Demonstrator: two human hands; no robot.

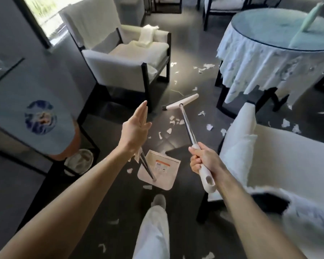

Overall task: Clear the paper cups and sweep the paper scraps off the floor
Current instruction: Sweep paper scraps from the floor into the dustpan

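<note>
Two big pieces of furniture fence the mess: the round table (269, 30) with its ragged white cloth on my right and the armchair (123, 60) on my left, with a strip of dark floor (204, 81) between them. Most of the paper scraps (173, 122) lie on that strip, from near the table's legs down toward the dustpan (162, 171). It sits flat on the floor just ahead of my shoe (158, 200). A few scraps lie closer in, beside my leg. No paper cups show clearly from here.

I see no scraps in the pan, so I judge the sweeping has hardly begun. The head of the broom (182, 102) lies beyond the thickest cluster. The sound move is short strokes pulled toward me, bristles kept low so the light paper gathers rather than flutters. The pan probably needs steadying too, or it may slide.

My right hand (202, 163) is wrapped firmly round the broom's white grip. My left hand (137, 126) has its fingers straight and pressed together, pointing forward, holding nothing I can see. The dustpan's upright handle rises to just under the heel of that hand; whether they touch, I cannot tell.
</note>
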